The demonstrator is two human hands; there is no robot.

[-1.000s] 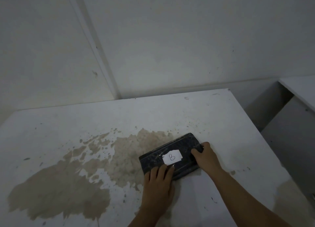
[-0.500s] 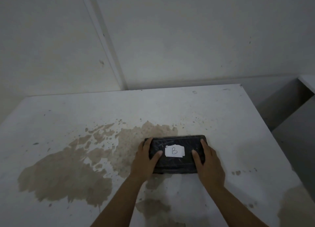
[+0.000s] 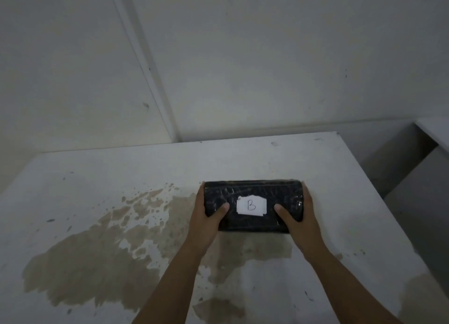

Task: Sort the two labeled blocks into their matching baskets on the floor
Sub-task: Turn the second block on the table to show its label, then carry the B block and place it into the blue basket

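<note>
A black block (image 3: 252, 194) wrapped in shiny film carries a white paper label with the letter B (image 3: 251, 205) on its top face. My left hand (image 3: 206, 220) grips its left end, thumb on top. My right hand (image 3: 300, 222) grips its right end the same way. The block is held level between both hands over the white table (image 3: 97, 177), and I cannot tell whether it still touches the surface. No basket and no second block are in view.
A large brown stain (image 3: 97, 258) spreads over the table's left and middle. White walls rise behind it, meeting in a corner. To the right of the table's edge is a gap, then another white surface (image 3: 435, 129).
The block has been turned square to me. My left hand went from its near side to its left end, and both hands now clasp its ends; the block looks larger and closer.
</note>
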